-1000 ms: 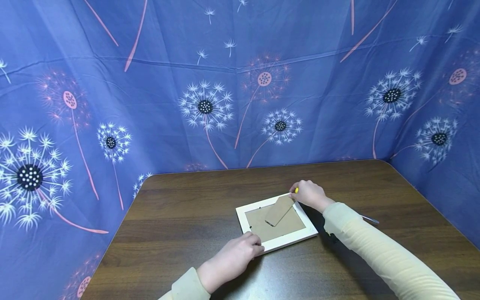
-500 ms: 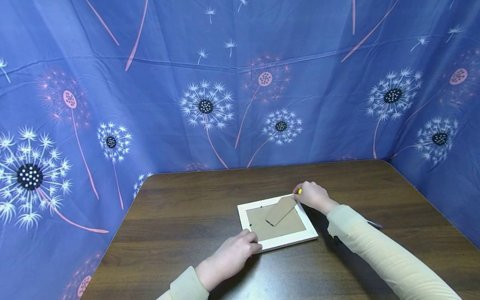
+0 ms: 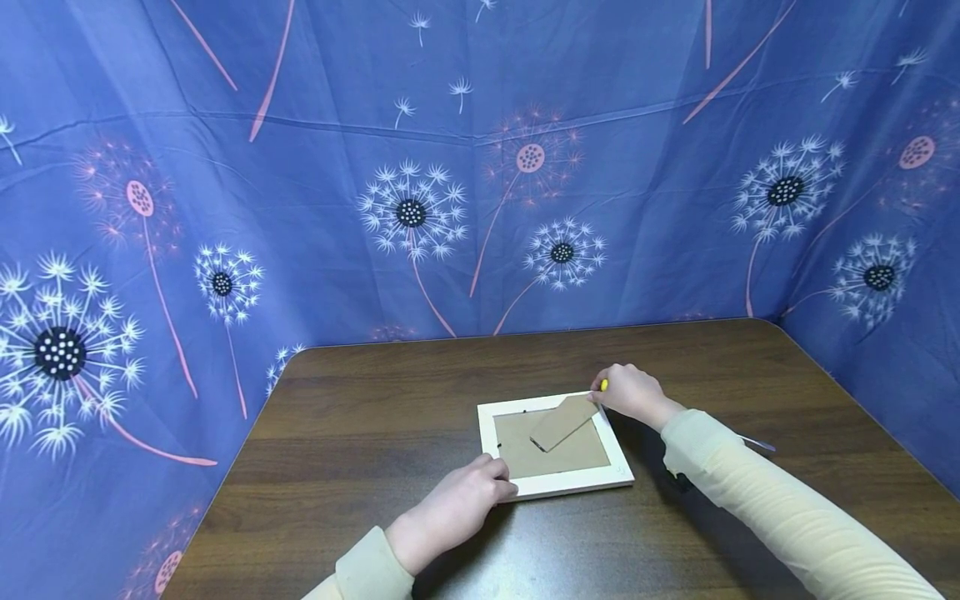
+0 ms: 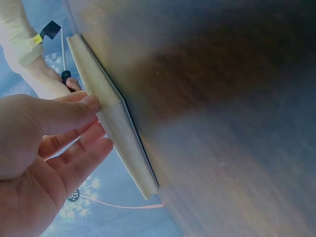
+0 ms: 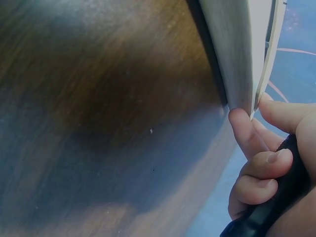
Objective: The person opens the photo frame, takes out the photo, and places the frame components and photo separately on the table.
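Observation:
A white picture frame lies back up on the table, its brown backing board and slanting easel leg showing. My left hand grips the near left corner. In the left wrist view, the thumb presses one side of the frame while the fingertips meet the other. My right hand is at the far right corner, thumb and index finger touching the frame and leg. Its other fingers curl round the black handle of a screwdriver. The yellow handle end shows in the head view, and the shaft points back past the sleeve.
The brown wooden table extends around the frame. Behind it and along both sides hangs a blue cloth with a dandelion pattern. A dark strapped device sits at the right wrist.
The frame has turned slightly clockwise, its right side coming nearer. My left hand has shifted a little left and away, my right hand a little right, both staying on the frame.

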Demonstrator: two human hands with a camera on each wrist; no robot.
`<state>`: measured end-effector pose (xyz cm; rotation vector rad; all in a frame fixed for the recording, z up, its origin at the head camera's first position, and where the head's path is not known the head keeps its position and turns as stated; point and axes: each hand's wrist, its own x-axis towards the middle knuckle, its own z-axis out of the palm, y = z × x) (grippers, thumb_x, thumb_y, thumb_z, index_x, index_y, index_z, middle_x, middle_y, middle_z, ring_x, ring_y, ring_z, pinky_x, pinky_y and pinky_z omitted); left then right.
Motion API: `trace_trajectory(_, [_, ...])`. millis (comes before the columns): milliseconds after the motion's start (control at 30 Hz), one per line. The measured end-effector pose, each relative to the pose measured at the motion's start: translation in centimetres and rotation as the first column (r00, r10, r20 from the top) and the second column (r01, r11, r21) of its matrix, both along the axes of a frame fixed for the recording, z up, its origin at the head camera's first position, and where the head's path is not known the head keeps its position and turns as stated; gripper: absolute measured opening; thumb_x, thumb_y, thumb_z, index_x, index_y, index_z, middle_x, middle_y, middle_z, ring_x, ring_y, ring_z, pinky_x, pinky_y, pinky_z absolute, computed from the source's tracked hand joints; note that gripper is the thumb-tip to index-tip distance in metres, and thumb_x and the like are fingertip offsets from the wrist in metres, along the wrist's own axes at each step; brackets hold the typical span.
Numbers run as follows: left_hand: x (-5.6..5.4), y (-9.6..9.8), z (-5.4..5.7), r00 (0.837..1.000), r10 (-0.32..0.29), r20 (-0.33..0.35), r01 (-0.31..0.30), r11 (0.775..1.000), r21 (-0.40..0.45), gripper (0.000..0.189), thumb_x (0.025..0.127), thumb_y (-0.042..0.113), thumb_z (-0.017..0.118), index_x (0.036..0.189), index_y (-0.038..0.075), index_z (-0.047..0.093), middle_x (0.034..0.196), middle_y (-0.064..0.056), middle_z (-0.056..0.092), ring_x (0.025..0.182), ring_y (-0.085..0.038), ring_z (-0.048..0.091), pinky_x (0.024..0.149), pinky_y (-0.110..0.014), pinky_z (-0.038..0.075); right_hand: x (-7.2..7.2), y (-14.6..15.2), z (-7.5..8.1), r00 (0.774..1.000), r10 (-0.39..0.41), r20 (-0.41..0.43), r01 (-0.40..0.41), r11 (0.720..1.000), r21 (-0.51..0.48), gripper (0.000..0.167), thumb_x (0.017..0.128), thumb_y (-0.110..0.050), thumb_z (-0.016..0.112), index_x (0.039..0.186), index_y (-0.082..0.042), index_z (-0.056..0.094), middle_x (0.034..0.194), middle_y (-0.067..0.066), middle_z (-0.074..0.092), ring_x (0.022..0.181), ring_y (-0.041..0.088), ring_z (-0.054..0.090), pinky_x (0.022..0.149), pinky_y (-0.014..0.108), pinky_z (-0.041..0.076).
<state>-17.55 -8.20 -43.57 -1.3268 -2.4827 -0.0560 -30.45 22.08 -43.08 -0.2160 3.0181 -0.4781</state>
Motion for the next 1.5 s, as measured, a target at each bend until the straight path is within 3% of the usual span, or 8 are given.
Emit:
trace_trajectory(267, [-0.3, -0.1, -0.3, 1.000, 0.006, -0.002, -0.006, 1.000, 0.000, 0.007, 0.084, 0.021, 0.064, 0.085, 0.022, 0.071, 0.086, 0.009, 0.060, 0.078, -0.007, 0.054, 0.068, -0.016, 0.047, 0.5, 0.3, 0.1, 1.000, -0.006, 0.005, 0.006, 1.000, -0.012, 0.021, 0.084, -0.033, 0.068, 0.092, -0.014, 0.072, 0.063, -0.007, 0.063, 0.059, 0.011, 0.056, 0.050, 0.033, 0.039])
trace_trajectory(700, [-1.1, -0.4, -0.4, 1.000, -0.010, 0.010, 0.010, 0.999, 0.033, 0.005, 0.083, 0.021, 0.065, 0.080, 0.021, 0.070, 0.083, 0.011, 0.060, 0.077, -0.005, 0.054, 0.069, -0.015, 0.047, 0.9, 0.7, -0.2, 1.000, -0.002, 0.016, 0.003, 1.000, -0.025, 0.021, 0.085, -0.033, 0.067, 0.092, -0.013, 0.071, 0.062, -0.007, 0.065, 0.058, 0.010, 0.056, 0.051, 0.032, 0.040])
trace_trajectory(867, [-1.4, -0.5, -0.3, 1.000, -0.013, 0.026, 0.012, 0.999, 0.038, 0.004, 0.080, 0.017, 0.067, 0.079, 0.020, 0.069, 0.082, 0.011, 0.060, 0.077, -0.005, 0.055, 0.069, -0.015, 0.047, 1.1, 0.9, -0.2, 1.000, -0.001, 0.030, 0.002, 1.000, -0.030, 0.022, 0.086, -0.032, 0.067, 0.092, -0.012, 0.071, 0.061, -0.006, 0.064, 0.056, 0.010, 0.054, 0.049, 0.031, 0.039])
trace_trajectory(1133, [-1.8, -0.7, -0.2, 0.999, -0.001, 0.046, -0.001, 0.999, 0.033, 0.019, 0.077, 0.002, 0.067, 0.082, 0.020, 0.070, 0.083, 0.010, 0.060, 0.081, -0.006, 0.056, 0.073, -0.017, 0.047, 1.5, 1.2, -0.1, 0.999, 0.006, 0.032, -0.005, 0.999, -0.036, 0.021, 0.085, -0.032, 0.068, 0.088, -0.011, 0.071, 0.060, -0.006, 0.063, 0.055, 0.010, 0.053, 0.049, 0.030, 0.038])
trace_trajectory(1500, [-2.3, -0.8, -0.3, 0.997, 0.004, 0.072, -0.007, 0.999, 0.041, 0.024, 0.076, -0.003, 0.066, 0.084, 0.019, 0.071, 0.085, 0.010, 0.062, 0.084, -0.006, 0.057, 0.076, -0.017, 0.048, 2.0, 1.6, -0.2, 1.000, 0.019, 0.022, -0.018, 0.999, -0.040, 0.020, 0.086, -0.033, 0.066, 0.086, -0.013, 0.070, 0.060, -0.006, 0.062, 0.055, 0.010, 0.052, 0.048, 0.030, 0.037])
